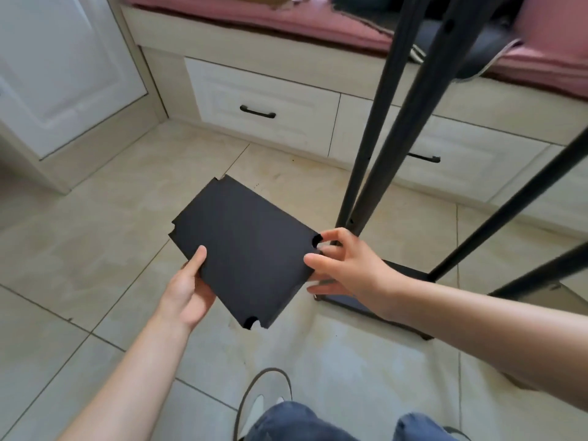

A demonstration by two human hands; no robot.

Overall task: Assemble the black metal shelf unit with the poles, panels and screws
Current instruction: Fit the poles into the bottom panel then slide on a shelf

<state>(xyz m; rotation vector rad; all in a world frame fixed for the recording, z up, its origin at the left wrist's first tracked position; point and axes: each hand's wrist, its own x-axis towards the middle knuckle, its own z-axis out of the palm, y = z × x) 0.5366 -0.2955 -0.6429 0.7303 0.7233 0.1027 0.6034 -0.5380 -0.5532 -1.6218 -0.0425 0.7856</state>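
Nearest, blue-jeaned knees [286, 421] and a shoe [264, 389] are showing above the tiled floor [63, 249]. Just beyond, both hands are holding a black panel [245, 246] in the air (tilted, with notched corners): the left hand [187, 294] is gripping its near-left edge, thumb on top, and the right hand [343, 265] is pinching its right edge. Right of them, black poles [391, 122] are rising from a base panel [350, 303] on the floor. Farther off, white drawers [264, 100] are sitting under a pink cushion [286, 20].

The panel [245, 249] is matt black, the poles [372, 154] smooth dark metal, the floor [95, 249] glossy beige tile, the cushion [286, 23] pink cloth.
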